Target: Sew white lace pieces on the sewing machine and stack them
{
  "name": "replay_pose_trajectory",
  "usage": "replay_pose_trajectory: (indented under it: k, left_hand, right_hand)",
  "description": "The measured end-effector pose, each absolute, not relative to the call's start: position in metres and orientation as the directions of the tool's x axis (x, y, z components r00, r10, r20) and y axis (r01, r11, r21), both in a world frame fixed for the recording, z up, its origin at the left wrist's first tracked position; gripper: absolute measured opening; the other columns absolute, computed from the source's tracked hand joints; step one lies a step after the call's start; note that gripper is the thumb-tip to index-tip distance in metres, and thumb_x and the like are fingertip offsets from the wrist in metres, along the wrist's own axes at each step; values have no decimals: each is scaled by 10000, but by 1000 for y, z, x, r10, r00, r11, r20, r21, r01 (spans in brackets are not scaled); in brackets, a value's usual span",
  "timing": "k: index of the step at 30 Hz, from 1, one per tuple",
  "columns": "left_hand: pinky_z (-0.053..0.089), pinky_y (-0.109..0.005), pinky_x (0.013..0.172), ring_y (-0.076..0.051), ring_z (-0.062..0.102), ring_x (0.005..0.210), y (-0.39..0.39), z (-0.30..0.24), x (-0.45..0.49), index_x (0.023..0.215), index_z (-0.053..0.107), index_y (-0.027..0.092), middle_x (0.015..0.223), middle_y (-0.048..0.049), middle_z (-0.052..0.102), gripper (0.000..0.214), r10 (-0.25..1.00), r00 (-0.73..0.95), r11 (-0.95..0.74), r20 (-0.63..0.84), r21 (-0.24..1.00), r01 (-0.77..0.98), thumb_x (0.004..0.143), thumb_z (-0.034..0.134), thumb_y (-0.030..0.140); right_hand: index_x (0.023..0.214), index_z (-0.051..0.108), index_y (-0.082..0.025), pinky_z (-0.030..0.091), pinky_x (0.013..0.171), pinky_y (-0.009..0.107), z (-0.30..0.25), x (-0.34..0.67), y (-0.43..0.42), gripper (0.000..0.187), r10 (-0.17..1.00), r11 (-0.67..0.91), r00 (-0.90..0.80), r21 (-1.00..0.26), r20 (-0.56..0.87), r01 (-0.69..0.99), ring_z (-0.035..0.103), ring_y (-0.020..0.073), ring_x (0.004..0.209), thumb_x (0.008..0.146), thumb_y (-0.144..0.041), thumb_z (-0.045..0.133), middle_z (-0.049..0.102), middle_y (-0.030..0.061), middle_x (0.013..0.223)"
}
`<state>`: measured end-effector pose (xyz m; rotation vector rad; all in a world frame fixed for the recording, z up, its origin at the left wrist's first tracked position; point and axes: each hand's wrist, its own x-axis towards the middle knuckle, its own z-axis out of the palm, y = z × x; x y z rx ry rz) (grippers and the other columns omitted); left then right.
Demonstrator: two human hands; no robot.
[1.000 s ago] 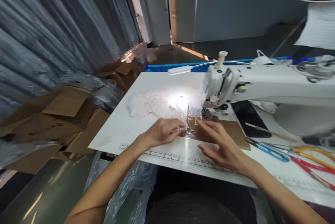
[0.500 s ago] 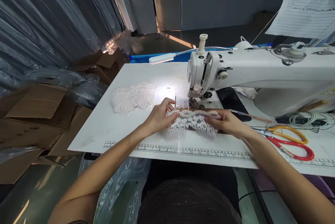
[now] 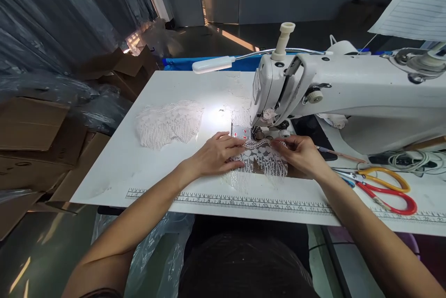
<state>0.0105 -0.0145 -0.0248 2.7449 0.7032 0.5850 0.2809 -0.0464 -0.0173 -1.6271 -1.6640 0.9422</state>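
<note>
A strip of white fringed lace trim (image 3: 262, 155) lies in front of the presser foot (image 3: 258, 133) of a white sewing machine (image 3: 334, 89), its scalloped edge toward the needle. My left hand (image 3: 223, 153) rests flat with fingers stretched over the left end of the lace. My right hand (image 3: 299, 151) pinches the right end of the scalloped edge between thumb and fingers, close beside the foot. Another fringed lace piece (image 3: 169, 126) lies on the table to the left. More lace (image 3: 240, 107) shows behind the foot.
Scissors with red and yellow handles (image 3: 386, 191) lie right of my right hand. A printed ruler (image 3: 244, 202) runs along the front edge of the white table (image 3: 114, 172). A lamp (image 3: 213, 64) lights the needle area. Cardboard boxes (image 3: 31, 126) stand at left.
The lace has gone from being held up between both hands to lying down at the presser foot. My left hand has flattened onto it. The view has shifted slightly.
</note>
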Motion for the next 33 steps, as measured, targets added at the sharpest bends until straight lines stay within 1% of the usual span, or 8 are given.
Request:
replay_pose_trajectory:
  k: [3, 8, 12, 15, 20, 23, 27, 33]
  left_hand:
    - [569, -429, 896, -237, 678, 1054, -19, -15, 8, 1205, 645, 196, 1219, -111, 683, 470, 669, 684, -692, 292, 580, 430, 926, 594, 571]
    - [575, -295, 572, -182, 705, 728, -29, -9, 9, 1380, 483, 134, 955, -85, 709, 745, 835, 547, -172, -57, 917, 359, 860, 634, 645]
    - [553, -276, 563, -145, 677, 629, -30, -9, 9, 1346, 505, 136, 862, -36, 675, 661, 878, 434, 9, -204, 912, 411, 815, 774, 424]
    - [555, -273, 600, -132, 676, 618, -29, -6, 8, 1336, 507, 128, 810, -16, 664, 547, 863, 428, 66, -268, 900, 431, 866, 717, 314]
    - [554, -297, 695, -162, 690, 706, -28, -9, 13, 1310, 545, 153, 811, -8, 678, 540, 938, 311, -66, -152, 803, 593, 843, 741, 339]
    - [548, -335, 831, -184, 695, 826, -25, -15, 16, 1309, 556, 177, 935, -34, 701, 566, 967, 251, -143, -35, 745, 652, 829, 759, 398]
    - [546, -357, 866, -186, 699, 809, -24, -18, 16, 1305, 562, 178, 1007, -54, 706, 588, 962, 273, -183, -10, 719, 670, 817, 766, 434]
    - [576, -289, 651, -102, 666, 542, -28, -10, 18, 1264, 581, 180, 1071, -62, 690, 447, 936, 308, -45, -173, 807, 588, 857, 721, 301]
  right_hand:
    - [903, 717, -153, 472, 551, 284, -18, 261, -48, 404, 988, -91, -84, -935, -127, 342, 560, 136, 561, 817, -544, 663, 625, 13, 625]
    - [1014, 673, -175, 570, 634, 310, -12, 221, -45, 388, 934, -188, -291, -978, -208, 95, 654, 145, 656, 820, -510, 678, 695, 47, 788]
    - [1109, 659, -191, 571, 696, 347, -14, 228, -40, 353, 933, -2, -343, -953, -111, 304, 672, 165, 738, 899, -464, 588, 718, 79, 936]
    - [1040, 707, -186, 528, 673, 356, -19, 247, -38, 273, 943, 274, -323, -727, 75, 630, 622, 168, 659, 932, -365, 532, 708, 68, 844]
    - [1221, 685, -210, 489, 827, 428, -35, 259, -40, 354, 761, 649, -565, -343, 319, 680, 600, 250, 923, 975, -321, 456, 657, 131, 1058]
    - [1251, 679, -232, 461, 821, 455, -47, 260, -40, 370, 739, 655, -570, -180, 360, 734, 548, 274, 937, 984, -330, 444, 612, 150, 1070]
    - [1278, 666, -264, 445, 833, 443, -59, 264, -39, 371, 755, 627, -522, -204, 396, 752, 512, 275, 977, 987, -339, 449, 582, 140, 1095]
    - [1348, 617, -284, 430, 840, 440, -61, 263, -41, 406, 784, 601, -506, -236, 359, 764, 482, 284, 1003, 995, -366, 433, 562, 136, 1113]
